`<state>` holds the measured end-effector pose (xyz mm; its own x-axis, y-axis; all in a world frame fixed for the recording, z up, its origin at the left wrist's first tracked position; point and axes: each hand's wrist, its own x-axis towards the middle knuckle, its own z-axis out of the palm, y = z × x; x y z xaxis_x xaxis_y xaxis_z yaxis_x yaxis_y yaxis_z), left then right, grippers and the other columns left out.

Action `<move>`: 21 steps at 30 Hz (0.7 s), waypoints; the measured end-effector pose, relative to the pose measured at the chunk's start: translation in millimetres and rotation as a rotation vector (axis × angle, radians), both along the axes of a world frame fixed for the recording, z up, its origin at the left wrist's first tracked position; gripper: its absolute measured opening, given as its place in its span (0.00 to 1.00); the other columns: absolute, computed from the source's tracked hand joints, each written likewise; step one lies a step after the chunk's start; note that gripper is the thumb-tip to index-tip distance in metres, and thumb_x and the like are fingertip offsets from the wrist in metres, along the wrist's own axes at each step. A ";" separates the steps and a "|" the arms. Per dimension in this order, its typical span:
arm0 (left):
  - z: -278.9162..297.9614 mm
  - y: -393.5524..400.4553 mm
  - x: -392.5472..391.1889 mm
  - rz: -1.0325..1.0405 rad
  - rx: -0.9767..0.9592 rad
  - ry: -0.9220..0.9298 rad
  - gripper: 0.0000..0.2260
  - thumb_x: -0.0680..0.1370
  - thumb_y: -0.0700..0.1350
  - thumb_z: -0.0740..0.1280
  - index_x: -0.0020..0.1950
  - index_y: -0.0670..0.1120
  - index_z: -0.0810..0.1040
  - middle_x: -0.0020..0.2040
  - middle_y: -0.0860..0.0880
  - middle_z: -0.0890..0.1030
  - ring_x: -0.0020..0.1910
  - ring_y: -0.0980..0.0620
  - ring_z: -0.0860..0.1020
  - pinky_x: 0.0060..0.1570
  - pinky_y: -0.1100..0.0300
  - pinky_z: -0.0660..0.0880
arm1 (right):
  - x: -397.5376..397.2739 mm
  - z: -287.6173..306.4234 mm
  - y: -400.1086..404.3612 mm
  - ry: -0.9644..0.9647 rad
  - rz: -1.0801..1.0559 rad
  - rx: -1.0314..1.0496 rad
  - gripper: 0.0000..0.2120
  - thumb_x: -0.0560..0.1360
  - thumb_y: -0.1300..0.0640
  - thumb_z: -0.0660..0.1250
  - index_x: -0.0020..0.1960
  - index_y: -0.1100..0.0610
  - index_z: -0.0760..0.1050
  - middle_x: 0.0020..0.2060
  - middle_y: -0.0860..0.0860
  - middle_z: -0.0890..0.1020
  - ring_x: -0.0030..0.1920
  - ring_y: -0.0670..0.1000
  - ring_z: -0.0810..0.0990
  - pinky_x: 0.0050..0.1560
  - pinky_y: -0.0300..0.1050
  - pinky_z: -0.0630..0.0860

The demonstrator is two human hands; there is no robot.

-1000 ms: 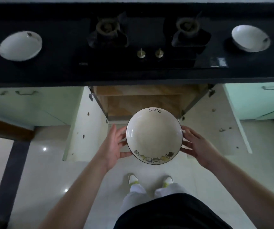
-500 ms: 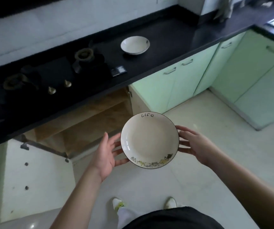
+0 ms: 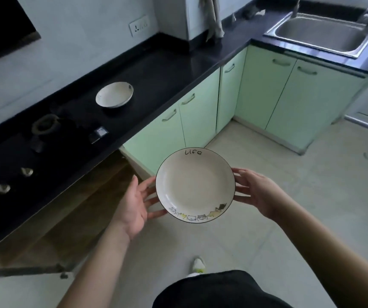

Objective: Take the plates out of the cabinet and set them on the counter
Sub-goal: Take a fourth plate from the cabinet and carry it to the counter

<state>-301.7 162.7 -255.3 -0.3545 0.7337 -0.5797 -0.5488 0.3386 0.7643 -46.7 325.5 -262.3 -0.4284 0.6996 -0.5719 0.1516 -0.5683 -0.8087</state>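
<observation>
I hold a white plate (image 3: 195, 185) with a dark rim, the word "Life" and small cartoon figures, level over the floor in front of me. My left hand (image 3: 135, 203) grips its left edge and my right hand (image 3: 256, 192) grips its right edge. A second white plate (image 3: 114, 94) rests on the black counter (image 3: 167, 70), right of the stove. The open cabinet (image 3: 67, 210) under the stove lies to my lower left, with its wooden shelves showing.
A gas stove with a burner (image 3: 44, 124) and knobs (image 3: 26, 171) fills the counter's left part. Green cabinet doors (image 3: 198, 114) run along under the counter to the corner. A steel sink (image 3: 321, 34) sits at the upper right. The open cabinet door (image 3: 23, 290) stands at lower left.
The view has swung to the right, from facing the stove toward the counter corner and sink. The plate stays held in both hands at about the same height.
</observation>
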 end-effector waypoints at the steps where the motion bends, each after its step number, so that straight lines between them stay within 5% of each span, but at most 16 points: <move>1: 0.3 8.7 -4.3 -0.010 0.002 -0.003 0.26 0.82 0.63 0.48 0.66 0.51 0.76 0.66 0.43 0.77 0.55 0.46 0.78 0.35 0.50 0.81 | -1.6 1.7 4.9 0.002 -0.017 0.003 0.15 0.81 0.57 0.54 0.58 0.52 0.79 0.51 0.48 0.86 0.51 0.53 0.85 0.47 0.49 0.81; 10: -0.4 84.6 -24.6 -0.093 0.009 0.014 0.13 0.79 0.54 0.63 0.59 0.53 0.83 0.61 0.44 0.79 0.52 0.44 0.81 0.39 0.49 0.80 | -4.7 14.6 49.5 0.021 -0.155 0.011 0.16 0.80 0.60 0.56 0.58 0.51 0.80 0.51 0.50 0.86 0.50 0.53 0.85 0.45 0.48 0.82; 16: -0.1 132.7 -13.6 -0.170 -0.010 0.002 0.14 0.79 0.52 0.63 0.61 0.52 0.82 0.62 0.43 0.79 0.58 0.41 0.79 0.42 0.46 0.81 | 16.7 7.6 79.8 0.011 -0.213 0.009 0.15 0.80 0.59 0.56 0.57 0.50 0.80 0.51 0.50 0.86 0.49 0.54 0.85 0.44 0.49 0.82; 21: -2.1 186.9 8.5 -0.204 -0.026 0.055 0.13 0.80 0.45 0.62 0.61 0.52 0.82 0.53 0.46 0.83 0.51 0.44 0.81 0.40 0.48 0.81 | 39.4 0.1 126.9 0.021 -0.237 0.012 0.14 0.80 0.59 0.58 0.54 0.49 0.81 0.50 0.50 0.86 0.47 0.53 0.85 0.44 0.50 0.82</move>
<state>-293.2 349.7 -257.5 -0.2319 0.7787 -0.5829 -0.4247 0.4581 0.7809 -7.2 452.4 -262.2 -0.2632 0.7885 -0.5559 -0.0016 -0.5766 -0.8170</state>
